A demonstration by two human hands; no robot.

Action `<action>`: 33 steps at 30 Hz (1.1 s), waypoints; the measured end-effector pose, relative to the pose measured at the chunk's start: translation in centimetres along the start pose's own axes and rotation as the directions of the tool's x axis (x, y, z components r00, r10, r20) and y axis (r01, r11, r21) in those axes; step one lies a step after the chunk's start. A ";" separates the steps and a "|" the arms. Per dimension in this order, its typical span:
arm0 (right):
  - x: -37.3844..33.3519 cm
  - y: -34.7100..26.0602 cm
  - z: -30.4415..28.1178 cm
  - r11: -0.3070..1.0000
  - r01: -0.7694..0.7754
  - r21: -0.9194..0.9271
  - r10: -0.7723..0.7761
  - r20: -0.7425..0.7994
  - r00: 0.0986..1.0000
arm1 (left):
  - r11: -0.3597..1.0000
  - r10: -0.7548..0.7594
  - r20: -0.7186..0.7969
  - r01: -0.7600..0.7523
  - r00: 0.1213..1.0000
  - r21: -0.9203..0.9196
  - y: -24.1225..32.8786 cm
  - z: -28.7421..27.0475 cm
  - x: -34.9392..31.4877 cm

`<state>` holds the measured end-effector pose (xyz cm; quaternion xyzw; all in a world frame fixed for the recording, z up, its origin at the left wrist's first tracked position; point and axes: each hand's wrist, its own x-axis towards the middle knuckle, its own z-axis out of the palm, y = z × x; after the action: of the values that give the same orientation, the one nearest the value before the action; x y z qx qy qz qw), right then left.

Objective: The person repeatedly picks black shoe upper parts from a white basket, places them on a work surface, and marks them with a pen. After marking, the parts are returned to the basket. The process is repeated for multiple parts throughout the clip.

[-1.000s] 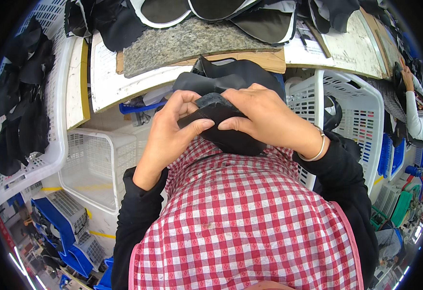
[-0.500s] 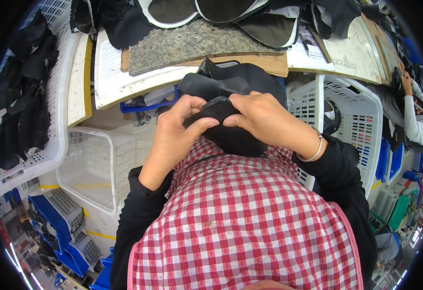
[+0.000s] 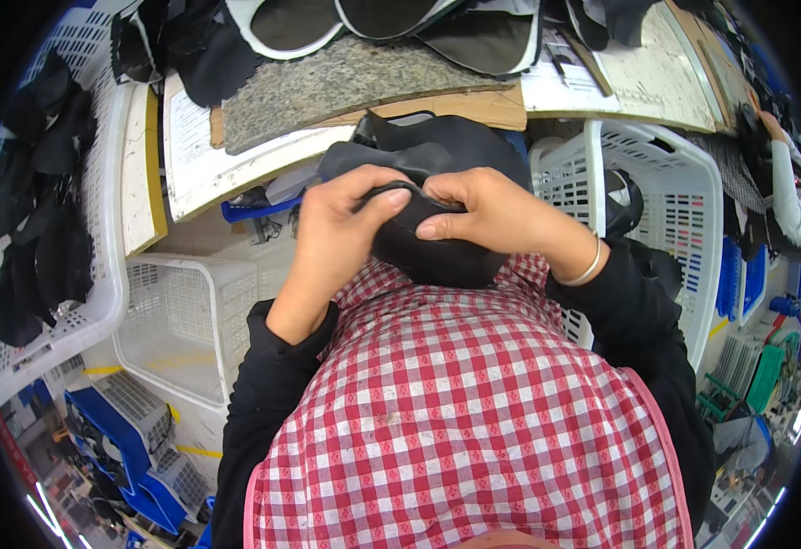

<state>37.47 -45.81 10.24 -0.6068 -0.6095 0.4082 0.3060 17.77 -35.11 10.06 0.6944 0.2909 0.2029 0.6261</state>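
Note:
My left hand (image 3: 338,229) pinches the edge of a black leather-like piece (image 3: 437,258) between thumb and fingers. Close beside it, my right hand (image 3: 492,212) grips the same piece, its thumb lying along the near side and its fingers curled over the top. Where the fingertips meet, the edge is bunched and partly hidden. More black leather-like material (image 3: 478,146) rests just beyond both hands, in front of the table edge. The near part of the held piece hangs against my red checked apron (image 3: 474,393).
A grey stone slab (image 3: 346,87) lies on the worktable (image 3: 643,87), with black and white cut pieces (image 3: 483,41) behind. White crates stand left (image 3: 112,302) and right (image 3: 707,183); a translucent basket (image 3: 213,320) sits lower left. Another person's sleeve (image 3: 785,188) shows far right.
My fingers have shifted on the black piece, and its upper edge is now bunched between them. The corner that showed between my thumbs is covered. The whole view has tilted slightly.

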 end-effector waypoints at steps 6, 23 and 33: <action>-1.3 1.1 0.2 0.997 -0.073 -0.002 0.073 -0.053 0.996 | 0.982 -0.078 0.002 0.078 0.997 -0.173 -0.6 -0.5 -0.5; -1.0 1.1 -0.7 0.990 0.056 0.133 -0.049 -0.059 0.997 | 0.991 -0.047 -0.010 0.048 0.999 0.128 0.9 0.0 -1.9; -0.4 -2.2 -0.1 0.943 0.001 -0.334 -0.071 -0.199 0.977 | 0.963 0.146 -0.066 -0.126 0.987 0.239 -2.2 -3.3 -1.9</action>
<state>36.54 -46.08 12.23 -0.6778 -0.6450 0.2282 0.2691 13.89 -33.74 8.44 0.7727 0.2902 0.2383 0.5118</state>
